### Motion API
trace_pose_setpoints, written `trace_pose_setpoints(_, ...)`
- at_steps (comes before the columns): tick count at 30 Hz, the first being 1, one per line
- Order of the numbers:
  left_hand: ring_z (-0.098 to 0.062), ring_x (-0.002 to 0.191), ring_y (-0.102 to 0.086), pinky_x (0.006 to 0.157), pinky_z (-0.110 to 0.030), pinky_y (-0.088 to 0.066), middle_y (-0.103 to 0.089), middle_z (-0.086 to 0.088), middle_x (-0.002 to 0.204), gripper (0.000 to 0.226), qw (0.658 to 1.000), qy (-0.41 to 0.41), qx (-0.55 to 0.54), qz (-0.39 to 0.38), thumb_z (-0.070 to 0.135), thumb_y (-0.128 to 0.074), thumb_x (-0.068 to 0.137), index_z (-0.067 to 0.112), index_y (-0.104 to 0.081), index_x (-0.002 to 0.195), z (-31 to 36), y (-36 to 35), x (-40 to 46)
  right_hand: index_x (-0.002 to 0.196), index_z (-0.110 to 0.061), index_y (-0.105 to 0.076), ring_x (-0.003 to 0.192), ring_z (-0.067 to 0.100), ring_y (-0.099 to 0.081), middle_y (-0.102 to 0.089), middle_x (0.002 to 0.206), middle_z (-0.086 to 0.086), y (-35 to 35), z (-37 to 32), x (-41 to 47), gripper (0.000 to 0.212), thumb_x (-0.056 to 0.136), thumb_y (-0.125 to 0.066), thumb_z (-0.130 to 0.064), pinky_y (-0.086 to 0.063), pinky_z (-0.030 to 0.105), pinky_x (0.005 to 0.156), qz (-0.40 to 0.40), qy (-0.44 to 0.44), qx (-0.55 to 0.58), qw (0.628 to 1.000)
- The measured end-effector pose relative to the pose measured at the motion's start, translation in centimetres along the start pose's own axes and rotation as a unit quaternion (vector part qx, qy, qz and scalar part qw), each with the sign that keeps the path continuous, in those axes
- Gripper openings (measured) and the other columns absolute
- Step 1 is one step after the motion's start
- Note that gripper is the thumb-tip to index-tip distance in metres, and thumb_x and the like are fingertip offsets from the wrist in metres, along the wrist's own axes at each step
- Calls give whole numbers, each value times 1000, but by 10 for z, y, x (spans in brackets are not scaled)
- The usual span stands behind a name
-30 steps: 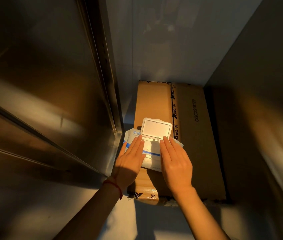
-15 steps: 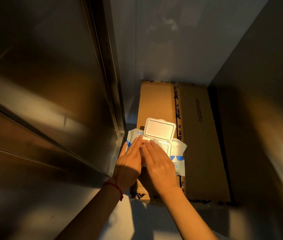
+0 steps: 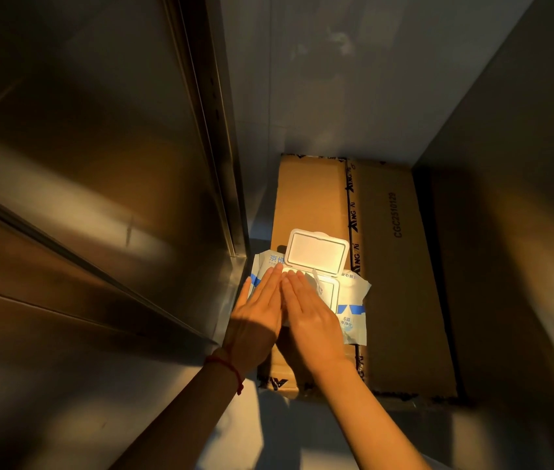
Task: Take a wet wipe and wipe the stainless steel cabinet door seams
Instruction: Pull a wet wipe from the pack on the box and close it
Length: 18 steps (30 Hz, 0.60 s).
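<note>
Right hand (image 3: 312, 320) has slid left against left hand (image 3: 256, 320), both flat, fingers straight, pressing wipes pack (image 3: 353, 300); lid (image 3: 316, 254) open beyond fingertips.

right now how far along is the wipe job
Early. Done: the wet wipe pack lies on the cardboard box with its lid flipped open. In hand: the left hand and right hand lie flat on the pack, fingers straight, and a wipe tip pokes from the opening, not yet pinched. Left: pull a wipe and wipe the stainless steel cabinet door seams, untouched.
</note>
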<state>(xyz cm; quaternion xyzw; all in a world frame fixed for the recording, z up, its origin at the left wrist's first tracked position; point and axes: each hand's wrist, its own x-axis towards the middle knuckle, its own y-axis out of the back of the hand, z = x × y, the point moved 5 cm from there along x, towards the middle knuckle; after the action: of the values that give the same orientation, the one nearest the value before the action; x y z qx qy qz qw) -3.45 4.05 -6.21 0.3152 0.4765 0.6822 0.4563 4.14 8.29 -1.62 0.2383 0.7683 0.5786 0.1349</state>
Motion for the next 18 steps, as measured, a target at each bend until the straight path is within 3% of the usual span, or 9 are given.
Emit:
trace_pose_setpoints(1,-30,139,-25,114,-41,-9,-16,-13,150,57,1000,-13,-2,13,19,-53,94,2,-28,141,2,4,0,106,1,-70,99,30,-67,-68,108,18,2,-1,0,79,33,-97,-13,-56,35,73,-24,-17,-1,1000)
trace_pose_setpoints(2,-33,128,-44,107,-47,-29,-39,-18,141,54,998,-44,12,42,16,-67,84,-2,-47,130,7,8,0,105,1,-70,98,30,-67,-69,107,18,2,4,1,79,32,-97,-14,-56,34,72,17,-9,-25,1000)
trace_pose_setpoints(4,-34,105,-62,83,-54,-48,-64,-20,114,49,993,-56,34,102,13,-80,66,-6,-65,109,8,9,-1,101,-1,-72,97,29,-68,-70,105,16,2,7,1,80,26,-98,-18,-56,32,71,-3,-8,-60,998)
trace_pose_setpoints(7,-34,98,-65,77,-55,-50,-67,-21,107,45,985,-67,41,156,17,-74,66,-7,-67,104,10,15,1,99,-1,-72,98,29,-67,-70,106,17,2,15,5,82,25,-98,-20,-54,34,76,-14,-32,-69,997)
trace_pose_setpoints(8,-34,98,-65,77,-55,-50,-67,-21,106,45,984,-71,43,160,19,-73,66,-6,-67,104,10,14,0,108,1,-69,107,31,-63,-66,114,19,1,18,5,82,34,-97,-19,-52,36,83,-22,-44,-76,996)
trace_pose_setpoints(10,-34,97,-66,77,-54,-50,-68,-21,105,47,983,-76,55,156,20,-76,64,-6,-68,103,11,14,-2,139,-1,-41,137,30,-34,-38,146,19,-5,21,6,79,73,-81,-19,-32,38,107,-59,-42,-86,994)
trace_pose_setpoints(12,-34,96,-66,76,-53,-51,-68,-21,104,48,979,-83,58,177,20,-79,62,-6,-69,102,11,15,-3,147,-6,-24,144,28,-15,-19,155,13,-8,22,7,75,88,-67,-23,-15,36,114,-91,-43,-78,992)
trace_pose_setpoints(14,-33,95,-67,74,-53,-52,-68,-20,103,48,978,-84,61,180,20,-80,61,-5,-69,100,13,18,-4,141,-5,-38,140,29,-27,-32,150,14,-4,23,10,75,80,-75,-24,-23,36,112,-58,-42,-103,992)
trace_pose_setpoints(18,-34,94,-67,71,-54,-54,-68,-21,102,52,979,-86,68,173,19,-85,57,-5,-70,100,14,19,-4,137,-7,-46,138,28,-32,-38,147,12,-3,24,10,70,78,-78,-24,-28,37,110,-67,-47,-110,991)
